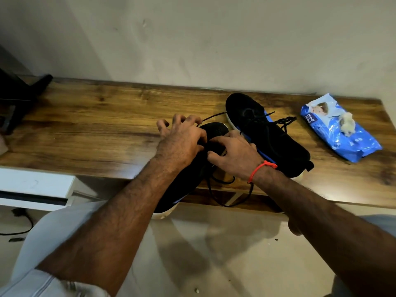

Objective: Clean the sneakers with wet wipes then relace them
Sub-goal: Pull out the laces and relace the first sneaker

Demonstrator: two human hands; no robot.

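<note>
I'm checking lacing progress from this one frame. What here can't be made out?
- Near sneaker eyelets: head view, covered by the left hand and right hand.
- Its heel: hidden under the left forearm.
- Dark object at left: cut off by the frame edge.
- Wipes pack small print: too small.

The only writing you can read is the brand "mee mee", printed in white letters on the blue plastic wet-wipe pack [340, 127] lying near the right end of the wooden bench [96, 129], close to its back edge. The pack's smaller print is too blurred for you to make out.
</note>
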